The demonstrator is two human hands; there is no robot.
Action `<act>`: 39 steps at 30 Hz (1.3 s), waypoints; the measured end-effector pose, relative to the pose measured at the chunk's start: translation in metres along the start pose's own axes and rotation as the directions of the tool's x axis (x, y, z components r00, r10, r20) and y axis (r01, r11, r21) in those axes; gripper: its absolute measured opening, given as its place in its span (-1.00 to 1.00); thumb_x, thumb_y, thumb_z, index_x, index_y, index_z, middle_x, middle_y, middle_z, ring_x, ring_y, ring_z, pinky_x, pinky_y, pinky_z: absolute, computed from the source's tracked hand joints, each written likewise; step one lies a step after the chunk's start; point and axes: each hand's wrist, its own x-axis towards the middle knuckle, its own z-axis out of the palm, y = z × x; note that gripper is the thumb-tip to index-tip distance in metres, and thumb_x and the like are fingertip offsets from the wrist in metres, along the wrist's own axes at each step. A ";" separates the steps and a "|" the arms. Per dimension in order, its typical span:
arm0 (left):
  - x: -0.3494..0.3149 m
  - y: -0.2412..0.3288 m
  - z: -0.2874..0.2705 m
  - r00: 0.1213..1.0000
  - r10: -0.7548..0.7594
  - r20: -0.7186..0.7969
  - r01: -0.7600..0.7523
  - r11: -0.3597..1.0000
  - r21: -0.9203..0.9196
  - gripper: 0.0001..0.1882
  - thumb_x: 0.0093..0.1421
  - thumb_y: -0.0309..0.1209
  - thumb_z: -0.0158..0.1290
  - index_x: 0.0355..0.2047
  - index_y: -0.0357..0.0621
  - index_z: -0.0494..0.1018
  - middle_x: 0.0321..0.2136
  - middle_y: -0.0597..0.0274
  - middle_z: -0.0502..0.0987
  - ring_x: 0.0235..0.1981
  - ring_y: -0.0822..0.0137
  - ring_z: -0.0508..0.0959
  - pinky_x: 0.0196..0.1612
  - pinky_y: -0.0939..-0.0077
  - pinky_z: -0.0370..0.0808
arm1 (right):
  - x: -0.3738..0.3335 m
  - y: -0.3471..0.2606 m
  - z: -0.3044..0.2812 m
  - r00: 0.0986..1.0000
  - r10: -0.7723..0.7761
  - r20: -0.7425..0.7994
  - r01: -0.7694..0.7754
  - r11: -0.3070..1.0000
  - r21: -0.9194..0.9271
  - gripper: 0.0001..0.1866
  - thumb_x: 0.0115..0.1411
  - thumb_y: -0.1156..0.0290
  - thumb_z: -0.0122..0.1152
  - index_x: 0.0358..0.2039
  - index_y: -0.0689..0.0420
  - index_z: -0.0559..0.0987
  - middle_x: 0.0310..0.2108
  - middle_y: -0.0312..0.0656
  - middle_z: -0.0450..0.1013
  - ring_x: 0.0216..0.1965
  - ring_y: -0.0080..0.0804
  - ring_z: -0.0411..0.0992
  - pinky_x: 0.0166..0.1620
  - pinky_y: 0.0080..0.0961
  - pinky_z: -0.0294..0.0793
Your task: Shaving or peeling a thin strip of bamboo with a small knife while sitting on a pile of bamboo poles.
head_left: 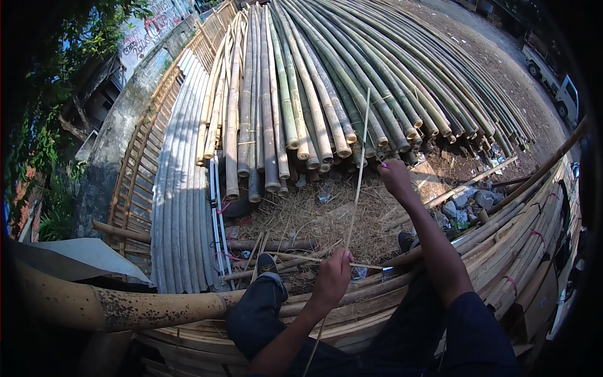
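My left hand point(333, 276) pinches a long thin bamboo strip point(358, 182) low down, near my knee. The strip runs up and away past the cut ends of a big stack of bamboo poles point(301, 94). Farther out, my right hand point(396, 178) is closed around something small with a pink tip, right beside the strip; whether it touches the strip I cannot tell. My legs in dark trousers and a dark shoe point(267, 267) rest on a pile of split bamboo slats point(515, 251).
A thick spotted bamboo pole point(113, 308) lies across the lower left. Grey corrugated sheets point(182, 188) lean beside a bamboo fence point(138, 157). Dry straw point(314, 220) covers the ground below. A parked vehicle point(556, 78) stands at upper right. Rubble point(465, 204) sits right of the straw.
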 end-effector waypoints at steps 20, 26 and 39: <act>0.012 -0.008 -0.009 0.903 -0.331 0.275 0.380 0.313 -0.871 -0.75 0.38 -0.23 -0.25 -0.38 -0.11 0.22 -0.73 0.52 0.00 -0.80 0.66 -0.03 -0.77 0.74 -0.09 | -0.057 -0.055 0.040 0.720 -0.582 0.379 0.582 0.803 0.127 -0.73 -0.06 0.22 0.08 -0.72 0.13 0.44 -0.69 0.00 0.35 -0.55 0.07 0.37 -0.43 -0.07 0.33; -0.004 0.007 0.011 0.872 -0.281 0.401 0.469 0.241 -0.850 -0.73 0.39 -0.21 -0.27 -0.37 -0.10 0.20 -0.73 0.51 -0.01 -0.80 0.66 -0.04 -0.77 0.74 -0.09 | -0.030 -0.026 0.040 0.966 -0.063 0.249 0.050 0.997 0.055 -0.71 -0.01 0.28 0.01 -0.66 0.26 0.49 -0.60 0.12 0.40 -0.45 0.14 0.39 -0.34 0.01 0.33; 0.008 -0.011 -0.002 0.878 -0.333 0.344 0.413 0.163 -0.896 -0.76 0.38 -0.22 -0.26 -0.38 -0.06 0.23 -0.73 0.50 -0.01 -0.79 0.66 -0.05 -0.77 0.75 -0.08 | -0.055 -0.060 0.032 0.622 -0.541 0.566 0.470 0.836 0.283 -0.72 -0.04 0.26 0.05 -0.69 0.22 0.46 -0.68 0.10 0.34 -0.55 0.11 0.36 -0.41 -0.05 0.33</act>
